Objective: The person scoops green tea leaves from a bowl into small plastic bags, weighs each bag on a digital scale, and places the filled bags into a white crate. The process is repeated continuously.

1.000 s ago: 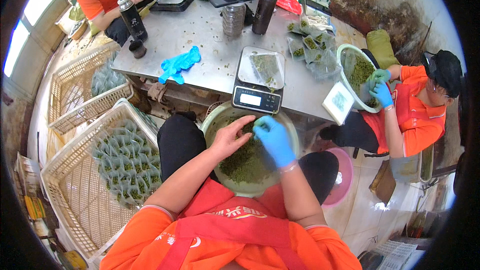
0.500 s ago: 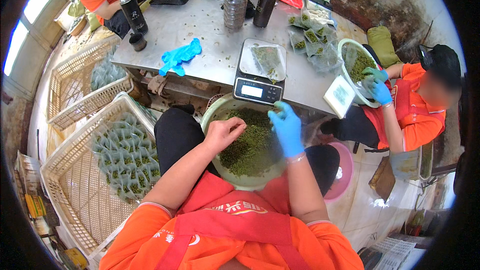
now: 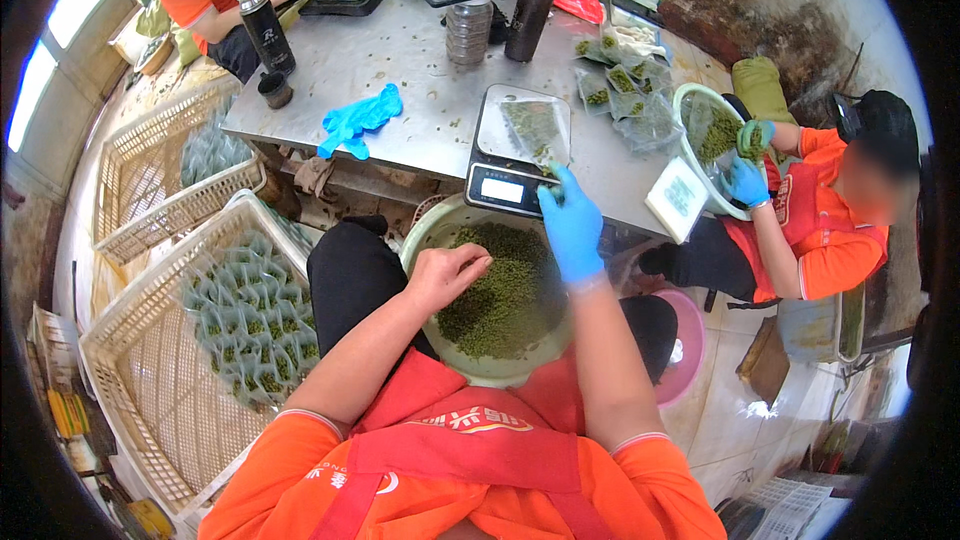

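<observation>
While a pale far-left crate (image 3: 185, 208) holds clear bags (image 3: 212, 152), the near-left crate (image 3: 150, 360) holds rows of filled packets (image 3: 250, 325). The bare left hand (image 3: 445, 275), apart from the right, hangs over the basin (image 3: 500, 370) of green bits (image 3: 490, 310); the gloved right hand (image 3: 572, 225) is at the scale (image 3: 510, 188), just nearer than its packet (image 3: 530, 128). Whether either grips anything, I cannot tell. Rightmost, a co-worker's tub (image 3: 690, 100) holds similar bits.

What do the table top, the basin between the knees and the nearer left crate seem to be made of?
Table top: probably bare steel, somewhat worn; it is grey with a soft metallic sheen.
Basin: likely plastic, smooth, pale green, with a rounded rim.
Crate: most likely moulded plastic, cream, rather matt, with regular small holes.
</observation>
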